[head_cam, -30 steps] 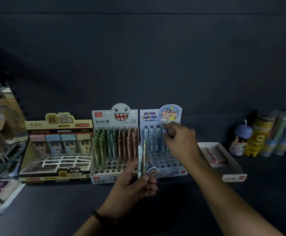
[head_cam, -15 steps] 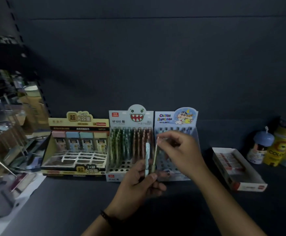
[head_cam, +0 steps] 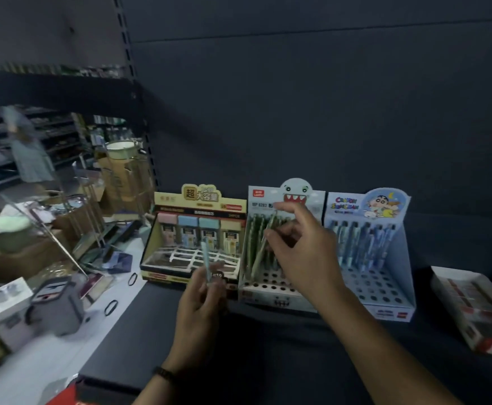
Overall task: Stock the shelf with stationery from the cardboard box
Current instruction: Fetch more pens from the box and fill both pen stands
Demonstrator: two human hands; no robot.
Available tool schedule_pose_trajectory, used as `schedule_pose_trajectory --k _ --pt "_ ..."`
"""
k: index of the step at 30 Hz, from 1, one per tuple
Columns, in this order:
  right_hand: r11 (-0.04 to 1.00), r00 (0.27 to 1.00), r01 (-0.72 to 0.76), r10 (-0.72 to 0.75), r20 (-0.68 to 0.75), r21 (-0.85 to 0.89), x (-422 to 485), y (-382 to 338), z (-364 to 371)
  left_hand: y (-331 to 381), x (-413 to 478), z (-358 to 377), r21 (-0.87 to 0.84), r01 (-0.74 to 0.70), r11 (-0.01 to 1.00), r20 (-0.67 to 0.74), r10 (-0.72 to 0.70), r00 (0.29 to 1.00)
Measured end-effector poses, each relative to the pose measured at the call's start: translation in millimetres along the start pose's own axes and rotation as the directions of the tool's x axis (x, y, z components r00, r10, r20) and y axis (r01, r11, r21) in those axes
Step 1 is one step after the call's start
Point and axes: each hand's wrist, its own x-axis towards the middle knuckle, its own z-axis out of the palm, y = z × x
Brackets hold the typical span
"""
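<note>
A dark matte shelf point(head_cam: 268, 361) with a dark back panel carries three display boxes side by side: a yellow cardboard box of lead cases point(head_cam: 177, 258), a pale grey monster-face pen box point(head_cam: 262, 293) and a blue cartoon pen box point(head_cam: 385, 287). A white-and-red carton point(head_cam: 473, 311) is cut off at the right. The shop aisle on the left is blurred. The right hand point(head_cam: 303, 252) reaches over the monster box, its fingers pinching a tilted pale green pen point(head_cam: 263, 244). The left hand point(head_cam: 201, 305) grips an upright pale blue pen point(head_cam: 206, 258) in front of the yellow box.
</note>
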Motion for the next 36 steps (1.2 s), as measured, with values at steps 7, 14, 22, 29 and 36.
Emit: schedule_pose_trajectory --k 7,14,22,29,36 --pt "0.989 0.999 0.013 -0.006 0.045 -0.146 -5.1 0.8 27.7 -6.9 -0.7 -1.5 -0.132 0.102 0.986 -0.024 -0.106 0.994" --pt "0.973 0.994 0.007 0.019 0.11 -0.232 -4.8 2.2 33.9 -6.6 0.1 -4.3 -0.122 0.12 0.985 -0.03 -0.125 0.992" --pt "0.972 0.986 0.009 0.031 0.165 -0.234 -3.0 2.0 30.8 5.6 -4.9 -0.3 -0.094 0.073 0.993 0.068 -0.067 0.995" --pt "1.0 0.998 -0.009 0.01 0.065 -0.025 -3.8 -2.1 -21.2 19.0 -8.7 24.6 -0.053 -0.031 0.998 0.243 0.043 0.969" --pt "0.971 0.994 -0.1 0.086 0.074 0.219 -5.9 13.7 -71.0 29.5 -10.3 90.8 -0.09 0.116 0.989 0.333 -0.08 0.94"
